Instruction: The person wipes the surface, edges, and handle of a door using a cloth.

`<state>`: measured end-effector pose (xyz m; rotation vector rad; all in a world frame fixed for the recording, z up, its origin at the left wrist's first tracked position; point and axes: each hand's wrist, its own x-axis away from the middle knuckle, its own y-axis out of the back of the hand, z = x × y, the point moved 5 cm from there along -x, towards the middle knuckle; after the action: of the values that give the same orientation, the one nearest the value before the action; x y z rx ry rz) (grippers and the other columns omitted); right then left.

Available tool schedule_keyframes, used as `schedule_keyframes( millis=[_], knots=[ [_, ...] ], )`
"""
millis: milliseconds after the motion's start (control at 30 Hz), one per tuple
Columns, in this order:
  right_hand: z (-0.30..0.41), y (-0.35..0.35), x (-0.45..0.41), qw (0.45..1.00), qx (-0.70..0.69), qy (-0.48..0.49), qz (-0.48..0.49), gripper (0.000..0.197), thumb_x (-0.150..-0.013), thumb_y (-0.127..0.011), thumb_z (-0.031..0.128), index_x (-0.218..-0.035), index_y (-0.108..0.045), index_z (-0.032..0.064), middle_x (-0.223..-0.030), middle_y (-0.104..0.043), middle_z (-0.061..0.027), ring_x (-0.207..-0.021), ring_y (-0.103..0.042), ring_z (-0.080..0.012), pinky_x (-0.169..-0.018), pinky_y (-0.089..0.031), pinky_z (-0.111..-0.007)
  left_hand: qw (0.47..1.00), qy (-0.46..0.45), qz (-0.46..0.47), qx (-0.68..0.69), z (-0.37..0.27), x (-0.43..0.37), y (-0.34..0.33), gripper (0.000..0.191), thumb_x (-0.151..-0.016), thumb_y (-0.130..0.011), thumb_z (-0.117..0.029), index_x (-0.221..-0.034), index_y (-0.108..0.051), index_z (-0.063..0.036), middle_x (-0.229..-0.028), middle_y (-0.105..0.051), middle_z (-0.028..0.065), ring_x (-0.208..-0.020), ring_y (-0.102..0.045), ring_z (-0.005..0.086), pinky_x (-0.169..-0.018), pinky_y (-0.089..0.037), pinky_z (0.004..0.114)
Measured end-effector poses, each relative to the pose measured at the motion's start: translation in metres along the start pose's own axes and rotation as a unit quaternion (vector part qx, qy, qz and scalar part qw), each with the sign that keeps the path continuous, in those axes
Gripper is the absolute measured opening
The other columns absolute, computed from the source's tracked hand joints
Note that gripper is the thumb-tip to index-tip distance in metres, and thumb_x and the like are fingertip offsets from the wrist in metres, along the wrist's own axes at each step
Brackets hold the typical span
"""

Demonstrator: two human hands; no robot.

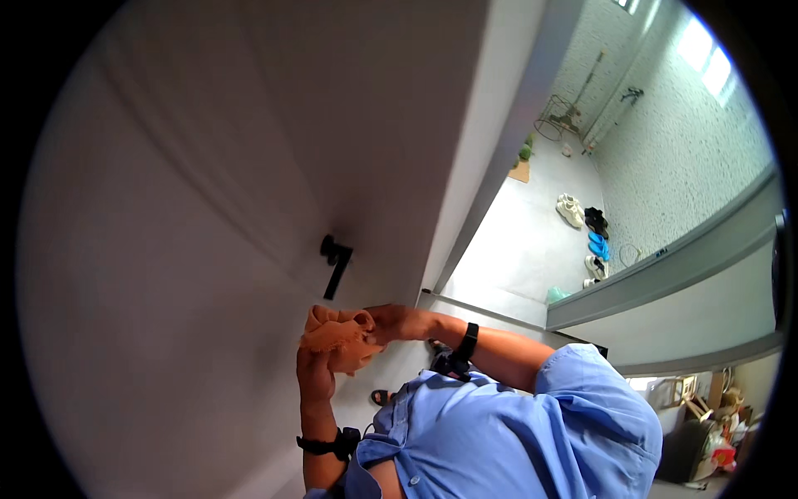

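A crumpled orange cloth [340, 334] is bunched up in front of my chest. My left hand [315, 373] grips it from below on the left side. From the right, my right hand [393, 324] has its fingers around the cloth's other side. Some fingertips are hidden in the folds. Just above the cloth, apart from both hands, a black lever door handle [337, 274] sticks out from a pale door [206, 237]. Each of my wrists wears a black strap.
Right of the door edge, an opening leads to a bright space with a rough-textured wall [673, 156]. White sneakers [570, 211], blue slippers [598, 246] and other shoes stand on its floor. A wire basket [553, 118] is farther back. Mixed household items [717, 430] crowd the lower right.
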<state>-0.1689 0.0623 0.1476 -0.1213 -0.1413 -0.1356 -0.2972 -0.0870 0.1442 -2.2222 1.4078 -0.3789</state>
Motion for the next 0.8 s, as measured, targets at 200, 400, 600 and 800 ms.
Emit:
schedule_keyframes(
  millis=[200,400,600,800],
  knots=[
    [0.059,-0.002,0.055,0.981,0.162,0.089,-0.056,0.049,-0.087,-0.072,0.022,-0.129,-0.065,-0.0020,-0.106,-0.073,-0.0160,-0.099,-0.067,-0.0268,-0.083,-0.055,-0.037,0.965,-0.149,-0.094,-0.193,-0.026,0.008,-0.049,0.043,-0.104,-0.062,-0.033,-0.131,-0.059,0.0001,-0.124,-0.065,0.0089,-0.103,-0.069,0.0190,-0.098,-0.057,0.037],
    [0.187,0.048,0.085,0.927,0.211,0.167,-0.262,0.025,-0.078,-0.072,0.011,-0.097,-0.063,-0.0011,-0.084,-0.066,-0.0084,-0.079,-0.061,-0.0118,-0.072,-0.053,-0.030,0.939,-0.302,-0.112,-0.118,-0.155,-0.067,-0.147,0.029,-0.104,-0.057,-0.020,-0.123,-0.058,0.0023,-0.111,-0.059,0.0086,-0.100,-0.065,0.0202,-0.103,-0.054,0.042],
    [0.317,0.032,0.117,0.778,0.126,0.513,-0.339,0.045,-0.074,-0.080,0.005,-0.114,-0.058,0.0026,-0.105,-0.062,-0.0120,-0.085,-0.069,-0.0221,-0.075,-0.056,-0.034,0.860,-0.428,-0.134,-0.242,-0.250,-0.057,-0.244,0.037,-0.105,-0.052,-0.029,-0.122,-0.055,0.0034,-0.109,-0.053,0.0090,-0.091,-0.060,0.0214,-0.091,-0.054,0.037],
    [0.298,0.060,0.113,0.729,0.280,0.502,-0.372,0.057,-0.068,-0.084,0.003,-0.117,-0.055,0.0050,-0.109,-0.062,-0.0171,-0.089,-0.068,-0.0357,-0.074,-0.059,-0.041,0.803,-0.372,-0.134,-0.445,-0.168,-0.116,-0.223,0.055,-0.104,-0.049,-0.043,-0.137,-0.045,0.0014,-0.121,-0.051,0.0113,-0.106,-0.057,0.0243,-0.096,-0.050,0.038]
  ],
)
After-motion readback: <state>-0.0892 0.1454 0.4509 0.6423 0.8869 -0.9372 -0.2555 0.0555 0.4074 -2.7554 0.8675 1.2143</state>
